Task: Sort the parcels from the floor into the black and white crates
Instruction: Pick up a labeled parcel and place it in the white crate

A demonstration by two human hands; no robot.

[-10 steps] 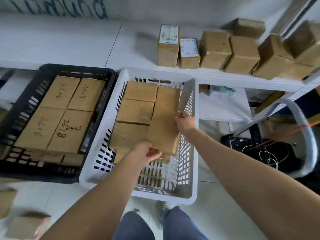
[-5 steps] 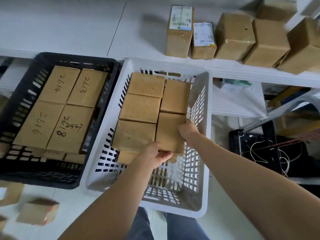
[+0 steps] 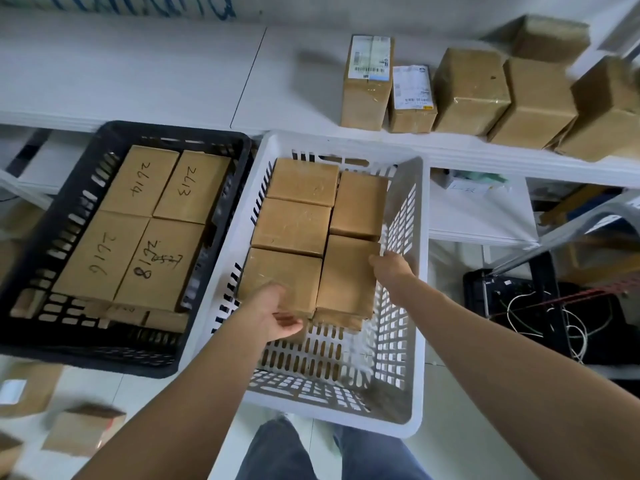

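Two hands reach into the white crate [image 3: 423, 202]: right hand [image 3: 391, 268] grips the near-right parcel [image 3: 346, 275] by its edge; left hand [image 3: 277, 313] grip cannot be told.

Ahead of you a white tabletop [image 3: 138, 74] runs across under a pale wall [image 3: 311, 8] scrawled with blue writing [image 3: 145, 3]; a lower white shelf [image 3: 478, 216] sits beneath it at your right, and the floor [image 3: 114, 389] under you is white tile, evenly lit

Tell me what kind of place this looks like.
Probably a small parcel stockroom or sorting area: brown parcels packed into a black crate and a white crate, labelled boxes lined along a white shelf, more parcels loose on the tiled floor.
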